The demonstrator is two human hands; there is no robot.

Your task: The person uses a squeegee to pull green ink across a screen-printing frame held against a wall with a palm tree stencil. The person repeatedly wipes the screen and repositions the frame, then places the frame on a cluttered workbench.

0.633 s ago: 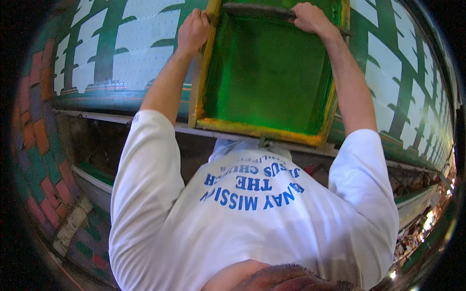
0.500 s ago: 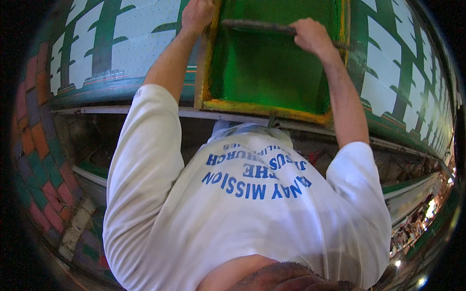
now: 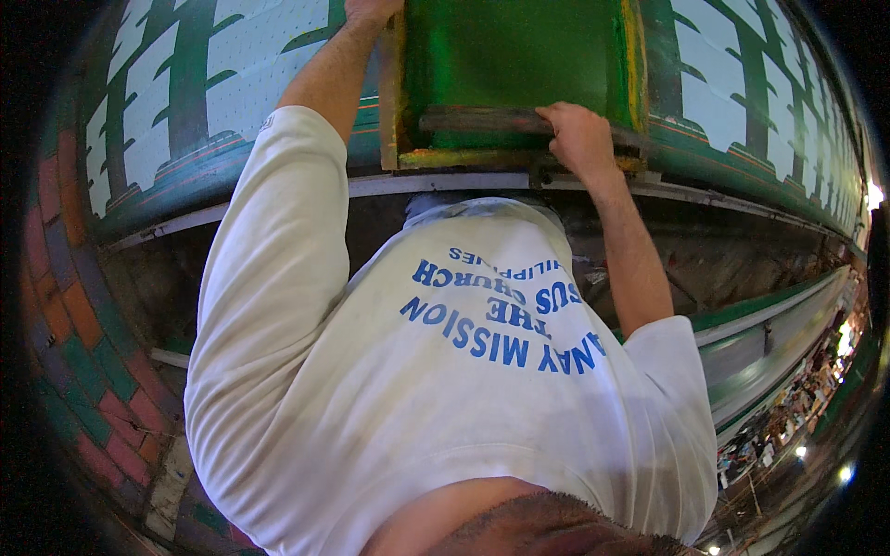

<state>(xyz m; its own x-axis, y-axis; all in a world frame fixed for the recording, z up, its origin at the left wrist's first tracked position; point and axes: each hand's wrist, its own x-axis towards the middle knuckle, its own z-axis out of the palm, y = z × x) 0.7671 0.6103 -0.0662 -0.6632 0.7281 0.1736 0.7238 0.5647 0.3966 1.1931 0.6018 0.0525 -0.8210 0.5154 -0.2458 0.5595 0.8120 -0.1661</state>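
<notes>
A screen-printing frame [image 3: 468, 159] with wooden edges stained yellow and green lies at the top centre on a long green table. Its green mesh [image 3: 510, 56] fills the inside. My right hand [image 3: 582, 139] is closed on a dark, long squeegee [image 3: 482, 120], which lies crosswise over the mesh close to the frame's near edge. At the frame's left side, my left hand [image 3: 374, 9] grips the edge; the picture's upper border cuts off most of its fingers.
Pale cut fabric pieces [image 3: 264, 65] lie in rows on the green table, with more pale pieces [image 3: 709, 83] to the right. A metal rail [image 3: 371, 185] runs along the table's near edge. Coloured paving bricks [image 3: 83, 315] cover the floor at left. Another long table [image 3: 769, 343] stands at right behind me.
My right hand has drawn the squeegee toward me, from the mesh's far part to near the frame's close edge. My left hand stays at the frame's left side, now higher in the picture.
</notes>
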